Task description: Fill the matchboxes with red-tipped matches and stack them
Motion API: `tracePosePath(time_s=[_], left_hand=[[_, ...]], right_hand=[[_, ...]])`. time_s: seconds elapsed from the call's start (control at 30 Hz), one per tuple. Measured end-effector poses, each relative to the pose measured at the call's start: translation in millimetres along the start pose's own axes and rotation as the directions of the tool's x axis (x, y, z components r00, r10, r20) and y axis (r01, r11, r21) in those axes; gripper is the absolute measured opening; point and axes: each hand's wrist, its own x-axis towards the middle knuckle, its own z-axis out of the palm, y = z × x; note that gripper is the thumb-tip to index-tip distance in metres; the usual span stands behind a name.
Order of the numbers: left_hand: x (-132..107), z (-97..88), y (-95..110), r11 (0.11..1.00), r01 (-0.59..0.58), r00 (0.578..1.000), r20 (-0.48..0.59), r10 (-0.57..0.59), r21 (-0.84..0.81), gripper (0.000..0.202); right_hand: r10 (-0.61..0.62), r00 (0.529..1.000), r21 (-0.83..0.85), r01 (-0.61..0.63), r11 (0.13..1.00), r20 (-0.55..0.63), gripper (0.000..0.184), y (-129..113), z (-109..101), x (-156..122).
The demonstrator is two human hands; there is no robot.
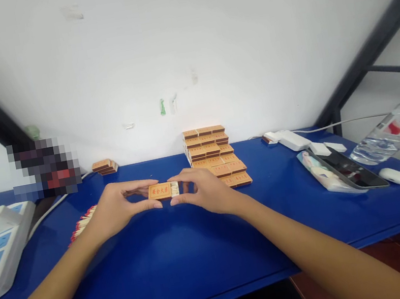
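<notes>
Between my two hands is an orange matchbox (159, 191) with red printed characters, held just above the blue desk. Its inner tray sticks out at the right end and shows pale matchsticks (174, 188). My left hand (116, 210) grips the sleeve at the left end between thumb and fingers. The right end, by the tray, is pinched by my right hand (207, 189). Partly behind my left wrist lies a pile of loose red-tipped matches (83, 223). Beyond my right hand, several matchboxes (210, 150) are stacked in steps against the wall.
A few more matchboxes (104, 166) lie by the wall at left. A power strip (5, 251) takes up the left side of the blue desk (160, 275). On the right are a phone (350, 167), white chargers (293, 140), an earbud case (394, 176) and a tilted water bottle (394, 131).
</notes>
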Motion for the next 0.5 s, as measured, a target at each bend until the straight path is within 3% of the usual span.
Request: tracePosePath(time_s=[0.17, 0.3, 0.4, 0.5], left_hand=[[-9.3, 16.9, 6.3, 1.0, -0.025, 0.992, -0.126, 0.024, -0.005, 0.078], [-13.7, 21.2, 7.2, 0.995, -0.065, 0.974, -0.211, 0.078, 0.069, 0.08], [-15.6, 22.6, 7.7, 0.985, -0.09, 0.961, -0.246, 0.124, 0.144, 0.08], [-16.9, 23.8, 10.3, 0.976, -0.096, 0.963, -0.229, 0.14, 0.194, 0.078]], right_hand=[[0.002, 1.0, 0.148, -0.001, 0.989, -0.011, 0.075, -9.4, 24.0, -8.3], [-0.003, 0.994, 0.167, -0.016, 0.986, 0.111, 0.089, -14.9, 28.6, -17.5], [-0.01, 0.989, 0.185, -0.017, 0.983, 0.147, 0.091, -14.6, 28.0, -19.0], [-0.053, 0.997, 0.156, 0.044, 0.987, 0.052, 0.077, -13.8, 24.2, -13.7]])
